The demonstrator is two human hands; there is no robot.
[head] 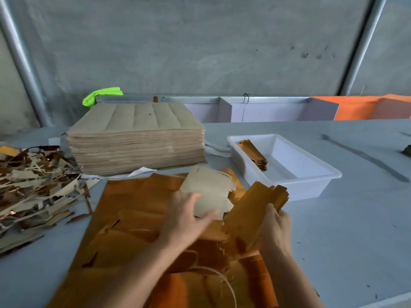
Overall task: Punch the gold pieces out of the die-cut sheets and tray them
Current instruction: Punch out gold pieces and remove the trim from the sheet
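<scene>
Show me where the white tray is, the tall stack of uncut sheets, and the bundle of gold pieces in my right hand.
white tray (318, 183), head view, near front wall.
stack of uncut sheets (138, 150), head view, front side.
bundle of gold pieces (249, 212), head view, top face.
</scene>
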